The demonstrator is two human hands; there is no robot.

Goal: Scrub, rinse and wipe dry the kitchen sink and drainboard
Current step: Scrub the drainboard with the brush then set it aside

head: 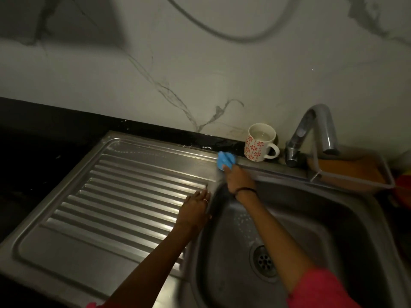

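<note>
blue cloth [225, 160] bunched at the back rim where drainboard [124, 196] meets sink [311, 236], just left of a patterned mug [259, 143] holding water. right hand [236, 177] has fingers curled round the cloth, pressing it onto the steel. left hand [195, 207] lies flat, fingers straight, on the drainboard ridges beside the basin edge. cloth looks soft, light, likely damp; best gripped as a wad in the palm. steel is stiff and probably slick when wet. tap [311, 134] and an orange tray [355, 172] sit further right; dark worktop [33, 141] to the left.
</note>
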